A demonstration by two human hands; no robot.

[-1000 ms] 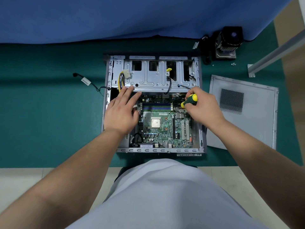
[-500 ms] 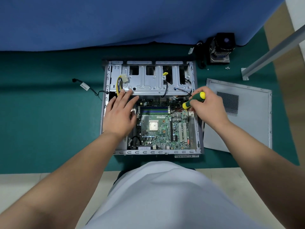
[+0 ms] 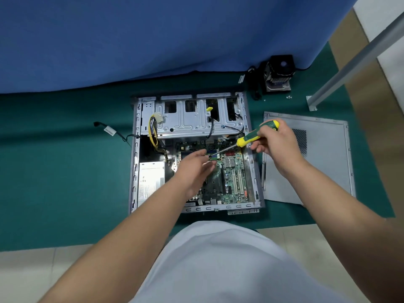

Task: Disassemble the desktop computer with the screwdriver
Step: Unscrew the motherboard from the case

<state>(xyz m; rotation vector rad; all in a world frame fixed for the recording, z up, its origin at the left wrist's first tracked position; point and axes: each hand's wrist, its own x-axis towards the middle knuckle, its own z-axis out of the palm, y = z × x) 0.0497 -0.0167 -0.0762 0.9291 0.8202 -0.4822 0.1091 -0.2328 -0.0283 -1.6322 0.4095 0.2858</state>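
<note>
Green matting is covering the bench (image 3: 54,171), where the opened desktop computer (image 3: 194,154) is lying on its side. The right hand (image 3: 276,145) is gripping the screwdriver (image 3: 251,138), its tip angling down over the motherboard (image 3: 231,182). The left hand (image 3: 194,169) is reaching toward that tip, fingers pinching together there; what they are holding is too blurred to tell.

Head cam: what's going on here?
A person is stripping an open desktop case lying on a green mat. The right hand grips a green-and-yellow screwdriver, its shaft angled down toward the motherboard. The left hand reaches in to the tip, fingers close around it; whether they hold a screw is too blurred to tell. The side panel lies to the right, and a cooler sits beyond the case.
</note>
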